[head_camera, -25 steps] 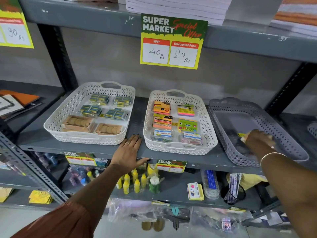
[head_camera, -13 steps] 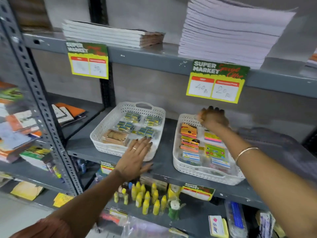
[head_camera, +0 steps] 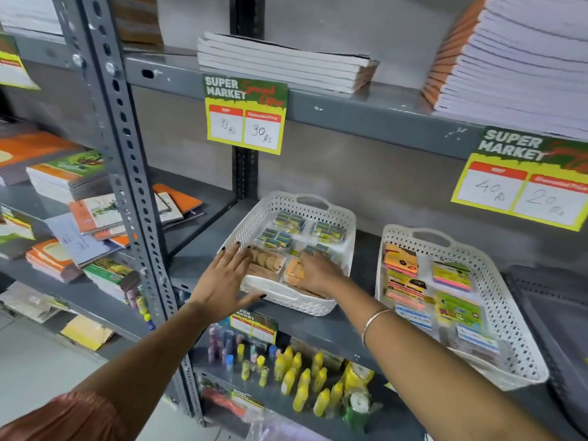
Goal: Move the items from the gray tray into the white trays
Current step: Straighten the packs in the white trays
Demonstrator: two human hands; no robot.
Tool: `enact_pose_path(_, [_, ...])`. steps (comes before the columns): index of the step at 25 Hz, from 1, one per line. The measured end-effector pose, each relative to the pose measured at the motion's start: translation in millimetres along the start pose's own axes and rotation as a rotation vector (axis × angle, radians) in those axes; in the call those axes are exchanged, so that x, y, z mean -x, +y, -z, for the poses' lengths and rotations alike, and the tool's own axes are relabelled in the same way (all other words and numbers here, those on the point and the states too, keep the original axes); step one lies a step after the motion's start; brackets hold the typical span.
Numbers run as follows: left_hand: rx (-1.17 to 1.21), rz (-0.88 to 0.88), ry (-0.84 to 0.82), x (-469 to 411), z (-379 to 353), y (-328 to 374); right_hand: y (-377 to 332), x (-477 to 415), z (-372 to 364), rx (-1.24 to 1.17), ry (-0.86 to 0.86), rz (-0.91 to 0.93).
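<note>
The left white tray (head_camera: 288, 299) holds small green-yellow packs (head_camera: 288, 219) and a clear pack of brown discs (head_camera: 265, 261). My right hand (head_camera: 321, 272) reaches into this tray, palm down, fingers on an orange-brown packet (head_camera: 294, 270) at the tray's front. My left hand (head_camera: 222, 278) rests with spread fingers on the tray's front left corner, thumb against the front wall. The right white tray (head_camera: 509, 329) carries colourful sticky-note packs (head_camera: 451, 275). Only a dark corner of the gray tray (head_camera: 560, 300) shows at the far right; its contents are out of view.
A perforated steel upright (head_camera: 127, 173) stands left of the trays. Stacked notebooks (head_camera: 280, 63) and a price card (head_camera: 245, 117) sit on the shelf above. Yellow glue bottles (head_camera: 299, 377) fill the shelf below. Books (head_camera: 70, 176) are piled on the left shelves.
My right hand left the gray tray, passed over the right white tray and now lies in the left white tray. My left hand slid onto that tray's corner. The view swung left.
</note>
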State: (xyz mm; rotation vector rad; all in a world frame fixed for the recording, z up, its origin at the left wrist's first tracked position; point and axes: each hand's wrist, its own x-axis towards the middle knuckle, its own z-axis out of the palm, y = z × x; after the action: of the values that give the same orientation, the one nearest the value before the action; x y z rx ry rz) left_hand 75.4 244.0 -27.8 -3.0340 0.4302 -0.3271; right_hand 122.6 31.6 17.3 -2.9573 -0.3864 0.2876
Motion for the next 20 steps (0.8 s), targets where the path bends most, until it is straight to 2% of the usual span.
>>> enact_pose_path(4, [-0.004, 0.0, 0.029, -1, -5, 0, 1, -2, -4, 0.072, -0.063, 0.001])
enact_pose_path(8, [0.037, -0.023, 0.031, 2, 0, 1, 3, 0, -7, 0.14, -0.019, 0.023])
enact_pose_path(10, [0.213, -0.029, 0.053, 1, 9, 0, 4, 1, -7, 0.127, -0.013, 0.03])
enact_pose_path(13, [0.561, 0.099, 0.206, -25, 27, 0, 4, 1, -5, 0.082, -0.025, 0.053])
enact_pose_path(14, [0.568, 0.106, 0.172, -41, 33, -3, 4, 0, -5, 0.064, -0.028, 0.065])
enact_pose_path(17, [0.257, -0.096, -0.293, -84, 41, -4, 3, -1, -6, 0.056, 0.0, 0.087])
enact_pose_path(18, [0.146, -0.179, -0.402, -91, 38, -4, 3, -1, -7, 0.053, 0.01, 0.092])
enact_pose_path(20, [0.065, -0.254, -0.474, -99, 25, -3, 5, -3, -9, 0.055, 0.034, 0.095])
